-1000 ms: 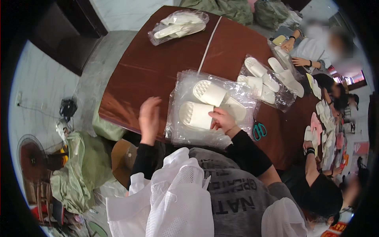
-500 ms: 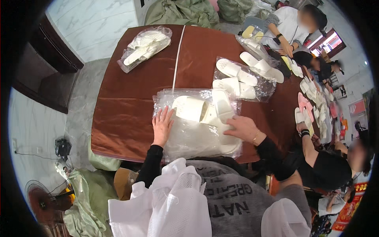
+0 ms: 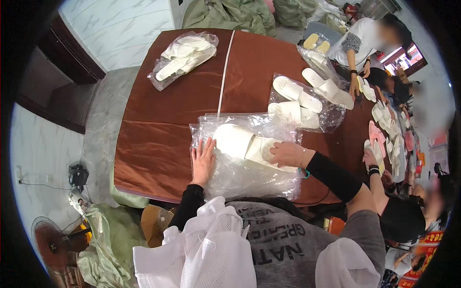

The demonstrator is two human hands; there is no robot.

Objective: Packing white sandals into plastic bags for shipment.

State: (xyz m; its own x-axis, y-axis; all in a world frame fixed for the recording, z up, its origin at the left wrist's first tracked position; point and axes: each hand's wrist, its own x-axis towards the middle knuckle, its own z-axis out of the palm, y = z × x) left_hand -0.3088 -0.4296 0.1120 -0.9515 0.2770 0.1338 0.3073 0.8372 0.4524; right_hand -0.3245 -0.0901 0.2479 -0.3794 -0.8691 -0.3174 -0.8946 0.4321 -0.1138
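Apparently, a slipper is being positioned: the left hand (image 3: 203, 162) lies flat, fingers spread, on the clear bags (image 3: 240, 180); the right hand (image 3: 288, 154) curls over the white slipper (image 3: 234, 140) between them, grip unclear. Continuing calls for careful alignment.

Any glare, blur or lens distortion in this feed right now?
Head view: glare washes out the white slipper near the left hand; reflections streak the plastic bags beneath it; fisheye bends the edges of the brown table; at upper right, a co-worker's head is blurred.
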